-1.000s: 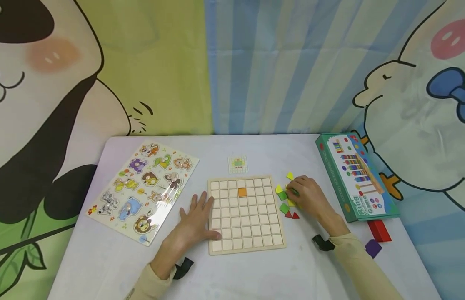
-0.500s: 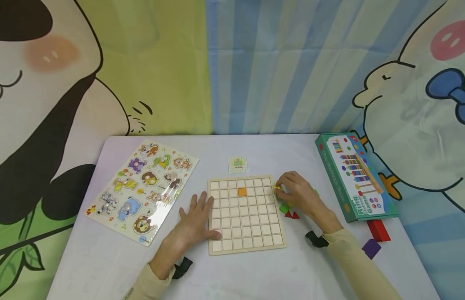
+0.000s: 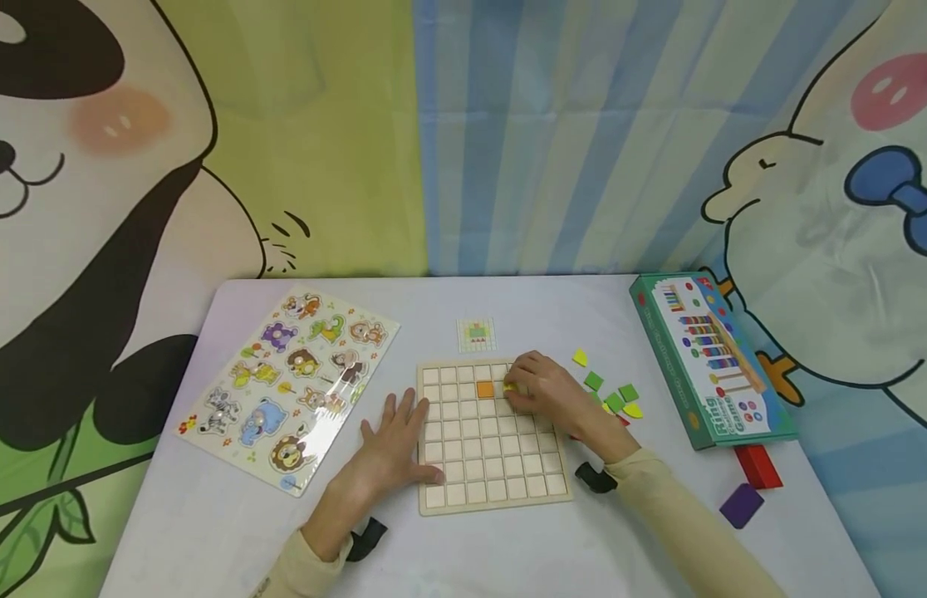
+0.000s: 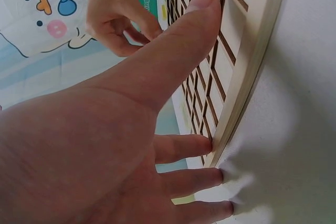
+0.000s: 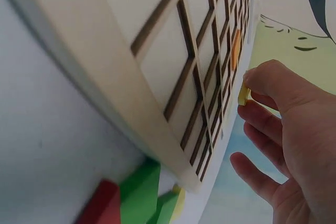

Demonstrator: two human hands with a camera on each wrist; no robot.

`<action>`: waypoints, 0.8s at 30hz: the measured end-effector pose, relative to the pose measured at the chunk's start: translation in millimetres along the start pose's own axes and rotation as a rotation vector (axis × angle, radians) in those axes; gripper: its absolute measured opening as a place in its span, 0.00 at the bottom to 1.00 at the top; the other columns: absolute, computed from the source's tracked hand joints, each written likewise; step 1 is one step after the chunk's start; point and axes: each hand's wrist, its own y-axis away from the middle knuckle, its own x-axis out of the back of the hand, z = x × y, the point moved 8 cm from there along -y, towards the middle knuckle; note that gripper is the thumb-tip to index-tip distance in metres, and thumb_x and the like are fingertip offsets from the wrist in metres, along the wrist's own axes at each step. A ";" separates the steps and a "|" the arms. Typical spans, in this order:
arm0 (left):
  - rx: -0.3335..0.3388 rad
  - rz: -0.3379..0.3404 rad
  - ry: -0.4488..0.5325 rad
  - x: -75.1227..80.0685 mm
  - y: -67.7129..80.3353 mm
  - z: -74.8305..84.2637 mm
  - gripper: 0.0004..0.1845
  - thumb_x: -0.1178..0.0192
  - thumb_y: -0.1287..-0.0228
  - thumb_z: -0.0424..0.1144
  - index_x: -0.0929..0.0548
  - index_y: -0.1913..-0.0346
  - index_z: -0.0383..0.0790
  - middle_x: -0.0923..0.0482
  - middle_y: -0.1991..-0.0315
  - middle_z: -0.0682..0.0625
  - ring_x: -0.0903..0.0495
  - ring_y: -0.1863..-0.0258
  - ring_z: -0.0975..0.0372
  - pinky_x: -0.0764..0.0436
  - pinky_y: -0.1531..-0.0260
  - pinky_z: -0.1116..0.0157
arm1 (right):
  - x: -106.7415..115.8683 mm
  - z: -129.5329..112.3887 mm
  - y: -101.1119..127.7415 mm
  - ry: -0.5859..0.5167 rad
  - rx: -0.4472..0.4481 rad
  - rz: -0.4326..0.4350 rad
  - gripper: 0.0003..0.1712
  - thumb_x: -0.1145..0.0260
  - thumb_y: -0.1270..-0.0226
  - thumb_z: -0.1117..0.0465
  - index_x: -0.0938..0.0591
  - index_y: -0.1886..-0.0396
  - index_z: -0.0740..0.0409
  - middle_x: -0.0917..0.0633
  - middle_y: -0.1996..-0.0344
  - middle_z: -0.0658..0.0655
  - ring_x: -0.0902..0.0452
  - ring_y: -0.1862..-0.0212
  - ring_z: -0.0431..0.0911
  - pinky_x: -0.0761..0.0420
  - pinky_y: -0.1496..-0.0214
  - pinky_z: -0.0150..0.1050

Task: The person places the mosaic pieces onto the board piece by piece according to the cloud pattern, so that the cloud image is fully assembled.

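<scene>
The right hand (image 3: 541,390) pinches a small yellow piece (image 3: 511,388) between thumb and fingertips, over the upper rows of the wooden grid board (image 3: 493,477), just right of the orange square (image 3: 484,389) that already sits in a cell. In the right wrist view the yellow piece (image 5: 243,95) shows at the tip of the curled fingers, close above the board's cells (image 5: 157,72).

The left hand (image 3: 394,448) lies flat on the white desk (image 3: 209,515) with its fingers straight and spread, its fingertips against the board's left edge and the thumb resting on the frame; the left wrist view shows the thumb (image 4: 173,51) laid across the grid.

Loose pieces lie on the desk to the right of the board: green squares (image 3: 611,392), a yellow shape (image 3: 579,357) and another yellow one (image 3: 632,410). A small pattern card (image 3: 476,334) lies just beyond the board's far edge. At the left lies an animal peg puzzle (image 3: 287,382). At the right stands a green box (image 3: 706,361) on which "Ring" and "Game" can be read; the rest is too small. Near it lie a red block (image 3: 757,465) and a purple block (image 3: 741,504).
</scene>
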 end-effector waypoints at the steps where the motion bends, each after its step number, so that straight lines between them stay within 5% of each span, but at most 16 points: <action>1: 0.000 0.001 -0.003 -0.3 0.1 0.1 0.62 0.20 0.55 0.54 0.44 0.21 0.33 0.56 0.19 0.31 0.60 0.20 0.33 0.54 0.37 0.20 | -2.9 -1.0 -0.4 0.001 0.006 -0.006 0.08 0.23 0.40 0.64 0.13 0.61 0.57 0.14 0.61 0.51 0.19 0.50 0.47 0.17 0.49 0.41; 24: -0.001 0.011 0.003 1.7 1.1 2.3 0.62 0.19 0.56 0.53 0.43 0.22 0.31 0.54 0.20 0.30 0.59 0.21 0.32 0.54 0.39 0.19 | -12.7 -5.7 -6.4 0.038 -0.007 -0.036 0.05 0.23 0.40 0.63 0.08 0.64 0.56 0.11 0.63 0.51 0.17 0.54 0.47 0.18 0.49 0.43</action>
